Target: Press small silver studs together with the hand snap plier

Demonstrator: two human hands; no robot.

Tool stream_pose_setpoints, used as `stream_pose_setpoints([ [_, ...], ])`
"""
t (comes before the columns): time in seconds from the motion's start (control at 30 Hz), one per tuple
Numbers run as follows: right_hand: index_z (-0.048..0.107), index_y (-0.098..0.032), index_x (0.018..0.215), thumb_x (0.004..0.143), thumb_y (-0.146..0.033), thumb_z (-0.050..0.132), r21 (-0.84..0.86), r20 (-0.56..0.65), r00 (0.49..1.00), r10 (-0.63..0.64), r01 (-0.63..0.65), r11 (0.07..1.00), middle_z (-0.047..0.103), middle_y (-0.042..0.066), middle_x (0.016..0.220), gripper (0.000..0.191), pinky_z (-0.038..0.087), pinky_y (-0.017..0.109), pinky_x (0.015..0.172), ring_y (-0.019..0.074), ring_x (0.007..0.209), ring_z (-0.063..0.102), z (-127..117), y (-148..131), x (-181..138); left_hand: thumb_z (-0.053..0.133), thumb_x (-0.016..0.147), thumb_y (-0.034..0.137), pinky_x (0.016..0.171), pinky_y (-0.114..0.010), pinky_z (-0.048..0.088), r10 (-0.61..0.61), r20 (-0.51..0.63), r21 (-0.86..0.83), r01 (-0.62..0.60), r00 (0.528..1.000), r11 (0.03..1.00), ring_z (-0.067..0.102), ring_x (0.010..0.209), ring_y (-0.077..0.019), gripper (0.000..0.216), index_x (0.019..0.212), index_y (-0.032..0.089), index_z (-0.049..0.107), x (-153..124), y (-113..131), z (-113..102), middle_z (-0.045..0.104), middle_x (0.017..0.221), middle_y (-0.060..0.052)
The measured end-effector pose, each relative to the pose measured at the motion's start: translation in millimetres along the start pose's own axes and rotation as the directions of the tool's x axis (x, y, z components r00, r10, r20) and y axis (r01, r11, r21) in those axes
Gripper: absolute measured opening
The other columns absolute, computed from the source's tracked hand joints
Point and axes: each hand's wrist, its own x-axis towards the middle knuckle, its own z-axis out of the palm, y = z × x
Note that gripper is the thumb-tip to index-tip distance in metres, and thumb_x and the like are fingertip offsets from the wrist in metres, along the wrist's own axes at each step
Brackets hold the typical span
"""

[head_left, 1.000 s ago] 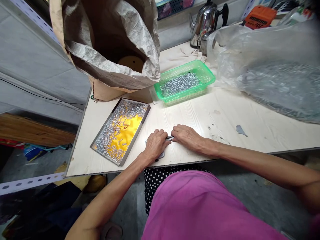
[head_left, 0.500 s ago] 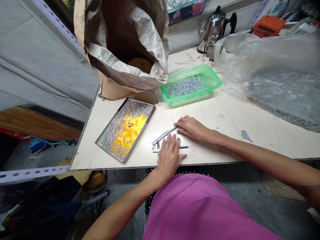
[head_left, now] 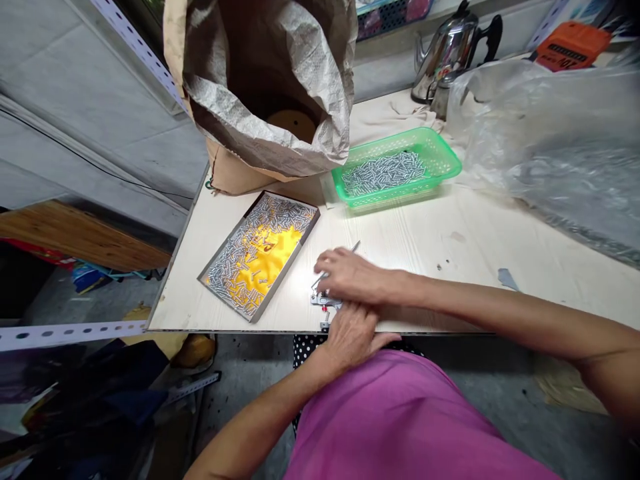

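Observation:
A small metal hinged tool (head_left: 320,300) with long arms, a spring and a red part lies at the table's front edge. My left hand (head_left: 353,333) rests beside it, thumb stretched out to the right, its fingertips hidden beneath my other hand. Bent over the tool's hinge end is my right hand (head_left: 350,275), its fingers curled down. What those fingers hold, if anything, is hidden. One thin arm of the tool pokes out behind my right hand. To the left lies a shallow metal tray (head_left: 286,279) of small metal pins on a yellow bottom.
A green basket (head_left: 395,197) of similar pins stands behind my hands. At the back left is a large open paper sack (head_left: 280,157). A clear plastic bag (head_left: 560,140) covers the right side. A metal kettle (head_left: 445,50) and an orange box (head_left: 573,47) stand farther back.
My right hand has moved left from the tool's upper arm to its hinge end, crossing over my left fingers. My left hand has shifted slightly right. The view has shifted a little.

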Motion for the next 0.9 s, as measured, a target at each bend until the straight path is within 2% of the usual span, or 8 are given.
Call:
stream_pose_setpoints([
  [0.2,0.07,-0.024,0.085,0.085,-0.021,0.064,-0.031,0.067,0.942,-0.329,0.332,0.943,0.063,0.007,0.11,0.007,0.034,0.04,0.088,0.0275,0.122,0.042,13.6,-29.3,13.7,0.051,0.096,0.032,0.083,-0.028,0.055,0.356,-0.029,-0.088,-0.357,0.934,0.93,0.067,0.092,-0.0168,0.022,0.105,0.018,0.065,-42.6,25.7,-28.0,0.072,0.093,-0.007],
  [0.3,0.067,-0.022,0.082,0.085,-0.02,0.063,-0.046,0.01,0.918,-0.396,0.396,0.917,0.063,0.007,0.102,0.005,0.036,0.04,0.087,0.0262,0.112,0.047,26.2,-30.5,18.3,0.056,0.093,0.026,0.067,-0.027,0.054,0.26,-0.201,0.021,-0.261,0.944,0.965,0.065,0.072,-0.0141,0.013,0.099,0.021,0.066,-66.4,6.5,-57.5,0.069,0.076,-0.003],
  [0.37,0.064,-0.02,0.081,0.087,-0.02,0.06,-0.048,-0.049,0.916,-0.399,0.396,0.917,0.063,0.006,0.095,0.007,0.037,0.039,0.084,0.0236,0.1,0.05,31.8,-31.7,22.8,0.053,0.094,0.022,0.07,-0.029,0.053,0.091,-0.32,0.144,-0.047,0.943,0.989,0.064,0.076,-0.0156,0.015,0.1,0.022,0.066,-75.0,-21.5,-81.0,0.07,0.081,-0.004],
  [0.47,0.061,-0.019,0.085,0.093,-0.018,0.05,-0.077,-0.185,0.956,-0.227,0.216,0.973,0.062,0.005,0.083,0.014,0.037,0.035,0.075,0.0205,0.083,0.05,19.8,-24.2,26.4,0.045,0.097,0.021,0.079,-0.035,0.051,-0.257,-0.375,0.309,0.381,0.891,0.871,0.06,0.087,-0.0201,0.023,0.107,0.02,0.066,-77.8,-73.6,-113.6,0.069,0.093,-0.008],
  [0.53,0.061,-0.018,0.084,0.094,-0.014,0.042,-0.101,-0.297,0.954,-0.046,0.017,0.995,0.06,0.006,0.078,0.021,0.036,0.033,0.07,0.0197,0.076,0.049,-5.0,-6.2,23.6,0.044,0.097,0.022,0.081,-0.035,0.05,-0.373,-0.344,0.36,0.488,0.862,0.795,0.057,0.09,-0.0219,0.026,0.109,0.018,0.066,-76.6,-105.5,-127.2,0.068,0.094,-0.009],
  [0.73,0.064,-0.017,0.089,0.096,-0.024,0.042,-0.188,-0.537,0.751,0.383,-0.55,0.814,0.057,0.009,0.081,0.025,0.036,0.034,0.068,0.0229,0.079,0.051,-90.3,86.6,-11.3,0.048,0.095,0.022,0.08,-0.031,0.047,-0.504,-0.07,0.413,0.485,0.861,0.771,0.054,0.095,-0.0214,0.021,0.092,0.02,0.069,-73.7,-151.4,-129.5,0.063,0.091,-0.007],
  [0.8,0.066,-0.016,0.094,0.096,-0.03,0.045,-0.232,-0.554,0.717,0.424,-0.622,0.748,0.058,0.012,0.086,0.026,0.038,0.038,0.07,0.0262,0.083,0.052,-97.7,103.9,-24.4,0.048,0.095,0.022,0.079,-0.031,0.046,-0.506,-0.03,0.41,0.472,0.862,0.78,0.054,0.095,-0.0217,0.021,0.087,0.02,0.068,-73.6,-153.4,-127.8,0.062,0.09,-0.007],
  [0.9,0.067,-0.016,0.102,0.095,-0.037,0.048,-0.169,-0.529,0.748,0.4,-0.555,0.815,0.06,0.013,0.094,0.029,0.043,0.04,0.071,0.0274,0.084,0.055,-85.2,98.2,-34.8,0.048,0.094,0.021,0.083,-0.034,0.046,-0.51,-0.045,0.337,0.494,0.859,0.802,0.056,0.094,-0.0223,0.023,0.08,0.018,0.067,-73.6,-153.4,-127.5,0.064,0.089,-0.008],
])
